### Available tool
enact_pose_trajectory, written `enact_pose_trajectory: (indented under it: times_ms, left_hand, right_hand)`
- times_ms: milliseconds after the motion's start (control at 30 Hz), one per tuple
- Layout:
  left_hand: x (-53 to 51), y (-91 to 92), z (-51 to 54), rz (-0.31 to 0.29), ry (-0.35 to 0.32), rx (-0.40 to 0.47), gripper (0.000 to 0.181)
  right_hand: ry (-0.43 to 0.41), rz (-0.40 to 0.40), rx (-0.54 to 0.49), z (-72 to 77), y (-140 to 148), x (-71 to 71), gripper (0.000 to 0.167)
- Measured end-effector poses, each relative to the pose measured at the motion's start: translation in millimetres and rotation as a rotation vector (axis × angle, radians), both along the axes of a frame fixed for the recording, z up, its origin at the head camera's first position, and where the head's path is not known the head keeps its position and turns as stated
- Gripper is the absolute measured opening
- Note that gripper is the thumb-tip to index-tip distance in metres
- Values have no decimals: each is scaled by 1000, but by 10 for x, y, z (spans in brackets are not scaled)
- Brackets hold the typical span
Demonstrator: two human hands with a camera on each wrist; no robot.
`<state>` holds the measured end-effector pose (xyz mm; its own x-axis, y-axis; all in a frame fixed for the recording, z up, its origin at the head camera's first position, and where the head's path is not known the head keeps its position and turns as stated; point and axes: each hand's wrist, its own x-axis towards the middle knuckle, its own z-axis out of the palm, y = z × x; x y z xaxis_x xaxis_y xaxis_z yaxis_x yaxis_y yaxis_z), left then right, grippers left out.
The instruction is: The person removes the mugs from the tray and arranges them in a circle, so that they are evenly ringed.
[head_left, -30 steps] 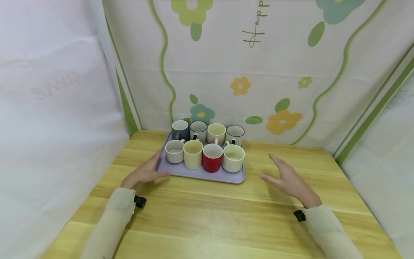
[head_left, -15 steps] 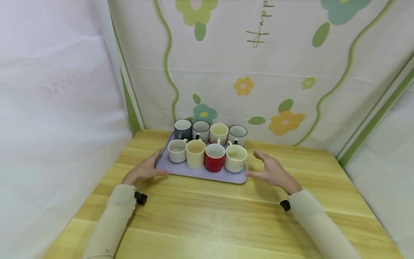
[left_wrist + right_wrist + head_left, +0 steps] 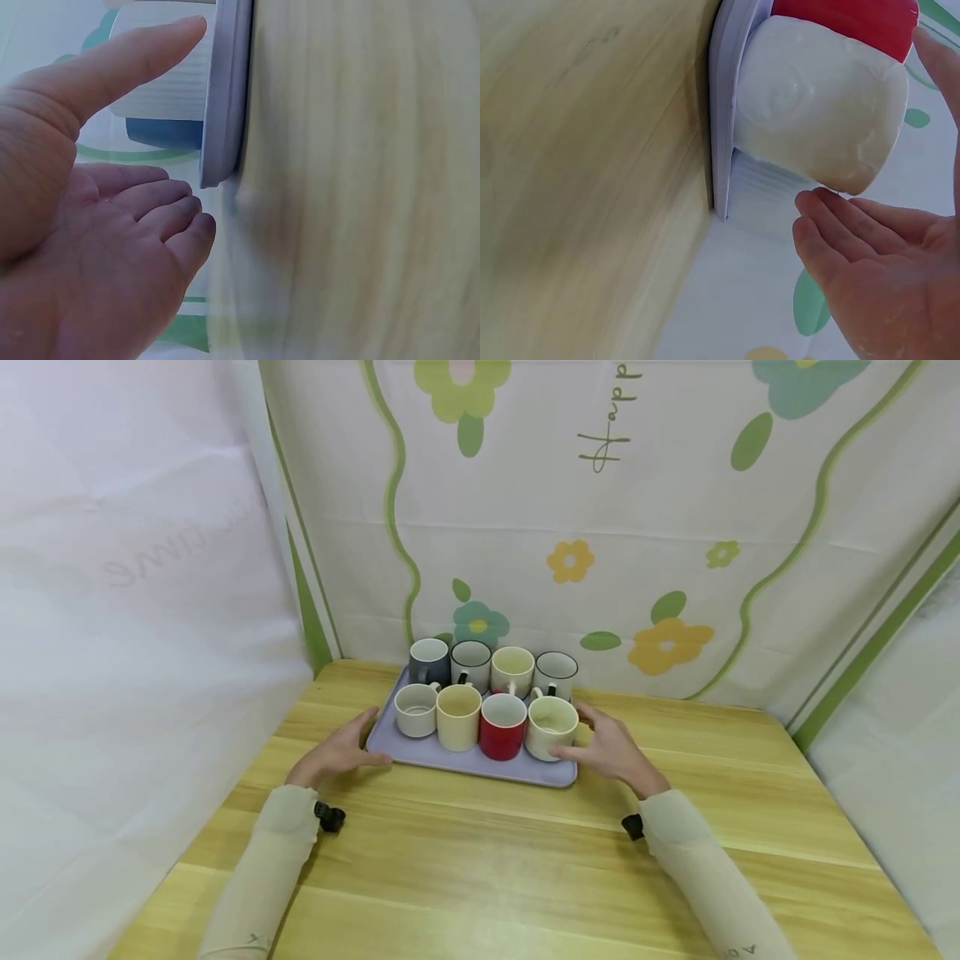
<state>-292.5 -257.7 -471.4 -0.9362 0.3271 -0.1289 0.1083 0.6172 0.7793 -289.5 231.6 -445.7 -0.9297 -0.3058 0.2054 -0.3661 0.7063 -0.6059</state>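
Note:
A lilac tray (image 3: 472, 766) bears two rows of mugs. In its front row stand a short white mug (image 3: 416, 714), a pale yellow mug (image 3: 458, 727), a red mug (image 3: 502, 735) and a cream mug (image 3: 551, 737). My right hand (image 3: 607, 750) is at the cream mug, thumb in front and the other fingers to its right. In the right wrist view the fingertips lie close beside the cream mug (image 3: 821, 105); contact is unclear. My left hand (image 3: 337, 753) is at the tray's left end, fingers extended, holding nothing; its thumb is near the tray's rim (image 3: 223, 97).
Behind stand a dark grey-blue mug (image 3: 429, 664), a black-rimmed white mug (image 3: 470, 664), a cream mug (image 3: 513, 668) and another black-rimmed mug (image 3: 557, 672). The wooden table (image 3: 480, 868) meets a flowered cloth wall (image 3: 487, 527) at the back; white cloth (image 3: 150, 635) hangs at the left.
My right hand has moved left from over the table to the cream mug at the tray's right end. My left hand stays by the tray's left end. The view has shifted slightly.

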Motion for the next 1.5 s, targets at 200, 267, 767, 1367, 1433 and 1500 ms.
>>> enact_pose_trajectory:
  times_ms: [200,267,767,1367,1433,1500]
  left_hand:
    - [-5,2,-30,-21,-23,93,107]
    - [-4,0,-37,-25,-20,107,104]
    - [-12,41,-20,0,-19,104,98]
    - [7,61,-5,9,-32,105,98]
    - [8,61,-18,12,-35,107,97]
    - [5,57,-27,13,-34,106,97]
  right_hand:
    - [3,-55,-61,-11,-127,-55,88]
    - [19,-84,-65,-17,-175,-71,84]
    - [29,-255,-37,-27,-317,-136,87]
    - [66,-189,-37,-56,-279,-243,74]
    - [86,-182,-46,-75,-269,-244,70]
    - [103,-168,-60,-98,-249,-238,66]
